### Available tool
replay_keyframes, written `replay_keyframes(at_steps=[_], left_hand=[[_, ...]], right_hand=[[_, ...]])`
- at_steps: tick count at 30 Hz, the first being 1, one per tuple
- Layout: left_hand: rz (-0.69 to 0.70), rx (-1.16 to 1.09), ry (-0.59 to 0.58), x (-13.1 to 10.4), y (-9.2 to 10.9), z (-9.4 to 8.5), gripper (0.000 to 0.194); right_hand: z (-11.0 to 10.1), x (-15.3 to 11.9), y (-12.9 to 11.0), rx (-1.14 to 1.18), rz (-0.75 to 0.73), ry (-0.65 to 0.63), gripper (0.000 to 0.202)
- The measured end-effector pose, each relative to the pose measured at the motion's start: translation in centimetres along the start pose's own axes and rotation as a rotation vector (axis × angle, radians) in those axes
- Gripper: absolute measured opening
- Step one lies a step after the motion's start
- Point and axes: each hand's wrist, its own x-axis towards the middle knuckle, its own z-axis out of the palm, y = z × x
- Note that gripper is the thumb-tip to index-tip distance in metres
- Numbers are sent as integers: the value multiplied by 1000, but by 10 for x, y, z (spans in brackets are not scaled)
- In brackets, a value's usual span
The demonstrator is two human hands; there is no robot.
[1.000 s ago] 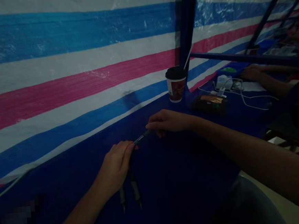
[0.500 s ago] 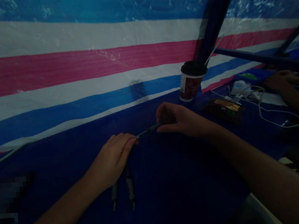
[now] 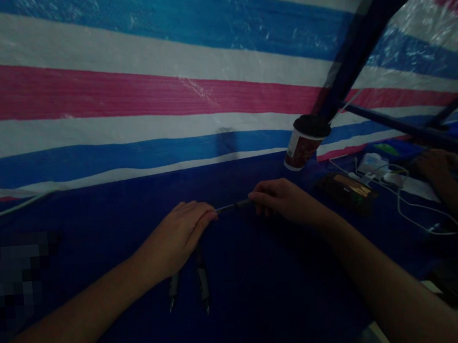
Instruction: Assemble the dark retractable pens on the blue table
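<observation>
Behind the fingers, a striped plastic sheet [image 3: 127, 89] hangs in blue, white and pink, and below them spreads the dark blue table [image 3: 285, 283]. I see the left hand [image 3: 182, 236] closed over one end of a slim pen [image 3: 234, 206], while the right hand [image 3: 282, 199] pinches the other end, so the pen spans the gap between both sets of fingers. Past the right fingers stands a lidded paper cup [image 3: 305, 147]; right of them lies a dark packet [image 3: 345, 195]. Nearer than the left fingers lie two more pens [image 3: 203, 282].
</observation>
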Motion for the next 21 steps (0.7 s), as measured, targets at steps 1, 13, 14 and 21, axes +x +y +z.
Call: replay_keyframes(at_steps=[1, 13, 14, 21], left_hand=[[0, -3, 2, 0, 0, 0, 45], [99, -5, 5, -7, 2, 3, 31], [104, -1, 5, -7, 2, 3, 32], [143, 12, -11, -6, 3, -1, 33]], right_hand=[[-1, -1, -1, 19, -12, -3, 23], [-8, -11, -18, 101, -213, 376, 17], [-9, -11, -18, 99, -217, 394, 18], [-18, -7, -12, 93, -270, 498, 14]])
